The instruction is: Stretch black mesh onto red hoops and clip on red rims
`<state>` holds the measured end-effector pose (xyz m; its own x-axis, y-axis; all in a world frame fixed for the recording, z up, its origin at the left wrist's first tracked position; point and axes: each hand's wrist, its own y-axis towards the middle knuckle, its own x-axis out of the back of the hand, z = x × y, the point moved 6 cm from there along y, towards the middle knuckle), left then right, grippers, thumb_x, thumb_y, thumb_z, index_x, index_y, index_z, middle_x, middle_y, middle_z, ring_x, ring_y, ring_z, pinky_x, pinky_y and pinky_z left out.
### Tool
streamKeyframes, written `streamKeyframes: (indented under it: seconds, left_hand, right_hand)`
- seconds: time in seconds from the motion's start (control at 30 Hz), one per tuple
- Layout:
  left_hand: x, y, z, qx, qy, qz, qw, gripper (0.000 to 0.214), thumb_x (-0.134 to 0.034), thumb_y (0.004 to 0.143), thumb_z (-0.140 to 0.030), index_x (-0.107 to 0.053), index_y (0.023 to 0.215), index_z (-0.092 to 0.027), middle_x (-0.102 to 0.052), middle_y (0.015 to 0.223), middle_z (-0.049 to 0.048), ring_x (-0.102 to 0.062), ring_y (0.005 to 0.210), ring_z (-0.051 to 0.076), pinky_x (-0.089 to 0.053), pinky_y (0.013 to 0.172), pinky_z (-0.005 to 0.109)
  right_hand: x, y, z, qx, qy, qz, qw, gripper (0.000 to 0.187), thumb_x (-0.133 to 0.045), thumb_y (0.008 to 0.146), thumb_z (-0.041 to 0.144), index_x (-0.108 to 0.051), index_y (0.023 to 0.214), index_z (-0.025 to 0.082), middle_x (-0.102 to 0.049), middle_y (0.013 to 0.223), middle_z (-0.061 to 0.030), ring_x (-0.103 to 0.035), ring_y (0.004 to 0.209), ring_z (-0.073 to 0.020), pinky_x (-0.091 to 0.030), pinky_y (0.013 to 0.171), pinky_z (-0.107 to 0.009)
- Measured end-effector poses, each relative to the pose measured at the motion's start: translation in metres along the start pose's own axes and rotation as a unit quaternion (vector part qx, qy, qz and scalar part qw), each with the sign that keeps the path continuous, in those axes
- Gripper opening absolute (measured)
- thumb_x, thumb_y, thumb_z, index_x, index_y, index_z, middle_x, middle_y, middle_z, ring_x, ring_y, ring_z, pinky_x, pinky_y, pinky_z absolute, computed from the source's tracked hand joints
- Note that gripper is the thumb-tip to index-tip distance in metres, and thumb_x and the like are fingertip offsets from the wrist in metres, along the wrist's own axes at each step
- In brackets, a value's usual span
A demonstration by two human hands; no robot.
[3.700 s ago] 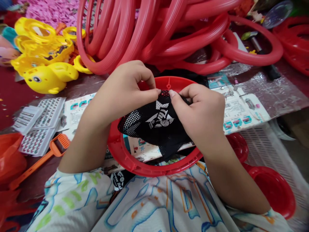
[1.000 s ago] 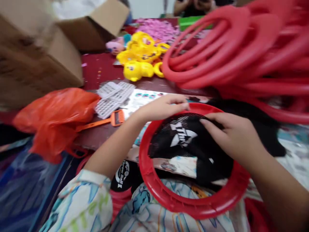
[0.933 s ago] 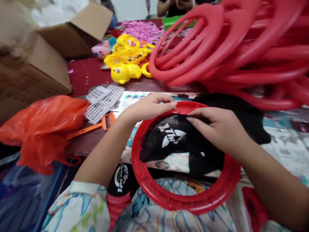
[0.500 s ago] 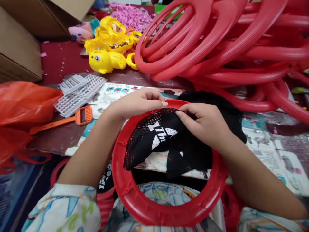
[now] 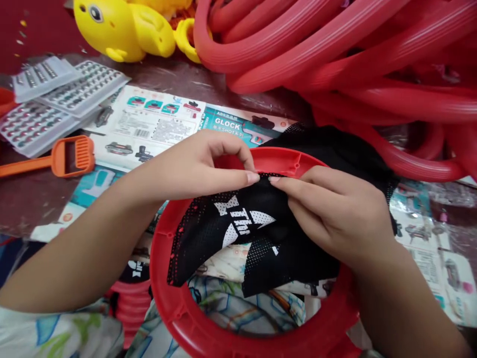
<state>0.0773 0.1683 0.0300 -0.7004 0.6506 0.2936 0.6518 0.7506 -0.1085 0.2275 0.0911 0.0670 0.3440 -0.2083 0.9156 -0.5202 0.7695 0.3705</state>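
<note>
A red plastic ring with small pegs along its inner face lies in front of me, its near side over my lap. Black mesh fabric with white printing drapes across the opening and spills past the far right rim. At the ring's far edge my left hand pinches the edge of the fabric between thumb and finger. Just right of it, my right hand also grips that edge, its thumb and fingertips pressed together. The two sets of fingertips are a short gap apart.
Large red hoops are piled at the back right. A yellow duck-like toy, clear trays of small parts and an orange shovel-shaped tool lie at the left. Printed cardboard sheets cover the table beneath.
The view has moved closer and down. My right hand's fingertips have come nearer the left ones along the fabric edge at the ring's far rim.
</note>
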Motion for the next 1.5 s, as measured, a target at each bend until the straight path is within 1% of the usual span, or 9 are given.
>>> streamKeyframes:
  seconds: [0.1,0.2,0.33,0.57,0.73,1.03,1.13,1.27,1.5]
  left_hand:
    - [0.001,-0.002,-0.002,-0.026,0.045,-0.018,0.998,0.01,-0.07,0.079,-0.03,-0.068,0.076,-0.022,-0.063,0.072,-0.0021,-0.056,0.066,0.013,-0.041,0.06,0.025]
    - [0.001,-0.006,-0.005,-0.041,0.091,-0.033,0.995,0.012,-0.065,0.084,-0.029,-0.067,0.074,-0.022,-0.061,0.07,-0.0023,-0.054,0.064,0.013,-0.039,0.058,0.026]
    - [0.0,-0.009,-0.008,-0.053,0.12,-0.048,0.99,0.015,-0.062,0.087,-0.029,-0.064,0.074,-0.022,-0.061,0.074,-0.0015,-0.052,0.065,0.013,-0.038,0.058,0.027]
    - [-0.001,-0.01,-0.003,-0.031,0.13,-0.044,0.99,0.016,-0.058,0.09,-0.032,-0.06,0.078,-0.021,-0.059,0.072,-0.0018,-0.05,0.063,0.013,-0.038,0.056,0.027]
    - [-0.001,-0.008,-0.001,-0.033,0.142,-0.039,0.989,0.017,-0.056,0.092,-0.032,-0.061,0.081,-0.02,-0.057,0.069,-0.0041,-0.049,0.062,0.011,-0.038,0.055,0.025]
    - [-0.002,-0.009,-0.006,-0.049,0.193,-0.062,0.978,0.015,-0.061,0.087,-0.024,-0.06,0.074,-0.019,-0.054,0.061,-0.0077,-0.047,0.058,0.007,-0.035,0.053,0.021]
    - [-0.002,-0.009,-0.005,-0.044,0.194,-0.059,0.978,0.016,-0.061,0.09,-0.028,-0.063,0.076,-0.019,-0.056,0.062,-0.0075,-0.049,0.059,0.007,-0.036,0.053,0.02]
    - [-0.002,-0.009,-0.001,-0.023,0.153,-0.041,0.987,0.019,-0.059,0.091,-0.032,-0.064,0.079,-0.019,-0.057,0.063,-0.007,-0.049,0.058,0.007,-0.037,0.052,0.02]
    - [-0.002,-0.012,-0.001,-0.012,0.137,-0.04,0.99,0.018,-0.061,0.09,-0.033,-0.064,0.079,-0.019,-0.053,0.061,-0.0069,-0.047,0.057,0.007,-0.035,0.05,0.02]
  right_hand:
    - [-0.001,-0.001,-0.001,-0.004,-0.011,0.004,1.0,0.029,-0.048,0.1,0.018,-0.076,0.109,0.021,-0.069,0.078,-0.0042,-0.062,0.066,-0.0158,-0.045,0.058,-0.028]
    - [-0.001,-0.001,0.0,-0.005,-0.032,0.01,0.999,0.032,-0.046,0.101,0.019,-0.077,0.11,0.021,-0.067,0.075,-0.0039,-0.06,0.065,-0.0165,-0.044,0.057,-0.029]
    - [0.001,-0.001,0.004,0.018,-0.049,-0.011,0.999,0.035,-0.044,0.103,0.019,-0.078,0.107,0.014,-0.063,0.071,-0.0051,-0.056,0.063,-0.0174,-0.041,0.054,-0.03]
    - [-0.005,-0.002,0.002,0.004,-0.068,0.013,0.998,0.037,-0.041,0.105,0.023,-0.077,0.112,0.019,-0.062,0.073,-0.0034,-0.053,0.065,-0.0159,-0.038,0.057,-0.028]
    - [-0.005,-0.003,0.005,0.005,-0.079,0.005,0.997,0.038,-0.04,0.106,0.023,-0.078,0.105,0.017,-0.059,0.072,-0.0042,-0.05,0.064,-0.016,-0.034,0.056,-0.029]
    - [-0.006,-0.001,0.012,0.04,-0.156,0.003,0.987,0.037,-0.042,0.105,0.019,-0.079,0.104,0.017,-0.057,0.069,-0.0044,-0.045,0.063,-0.0188,-0.027,0.054,-0.033]
    - [-0.003,-0.002,0.012,0.04,-0.124,-0.005,0.991,0.033,-0.044,0.105,0.019,-0.077,0.104,0.015,-0.063,0.072,-0.0046,-0.053,0.065,-0.0185,-0.034,0.056,-0.032]
    - [0.006,-0.003,0.003,-0.028,-0.051,-0.042,0.997,0.026,-0.053,0.101,0.017,-0.071,0.12,0.011,-0.072,0.085,-0.0059,-0.065,0.078,-0.0203,-0.051,0.072,-0.033]
    - [0.007,-0.003,-0.01,-0.117,-0.003,-0.065,0.991,0.026,-0.058,0.099,0.016,-0.073,0.12,0.014,-0.073,0.086,-0.0053,-0.066,0.077,-0.0204,-0.054,0.069,-0.035]
